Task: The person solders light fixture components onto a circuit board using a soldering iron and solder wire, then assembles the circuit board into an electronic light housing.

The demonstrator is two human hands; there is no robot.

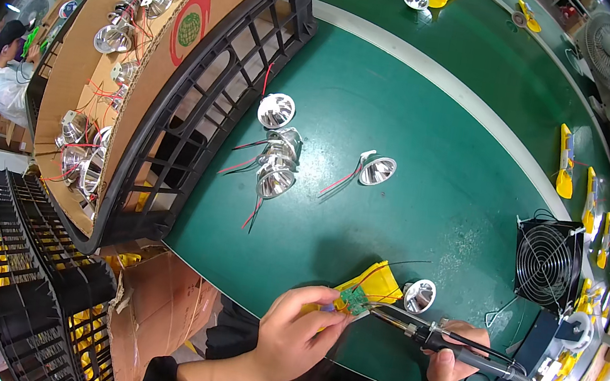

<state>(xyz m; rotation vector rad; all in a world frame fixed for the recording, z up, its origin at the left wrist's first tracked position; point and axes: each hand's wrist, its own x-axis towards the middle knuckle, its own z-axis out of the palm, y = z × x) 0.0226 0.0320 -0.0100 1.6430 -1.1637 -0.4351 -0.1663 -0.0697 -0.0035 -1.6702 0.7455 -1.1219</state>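
Green workbench [431, 177] w/ pale stripe; black crate [207, 107] at left; 2 fans [548, 264] at right.

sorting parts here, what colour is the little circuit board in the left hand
Green, pinched in the left hand as the circuit board; the head view shows it.

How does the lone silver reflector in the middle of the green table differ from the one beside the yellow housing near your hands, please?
The lone reflector lies apart on the green table, trailing red and dark wires; the near reflector sits close beside the yellow housing, with no wires plainly its own. Both are shiny silver cups lying tilted.
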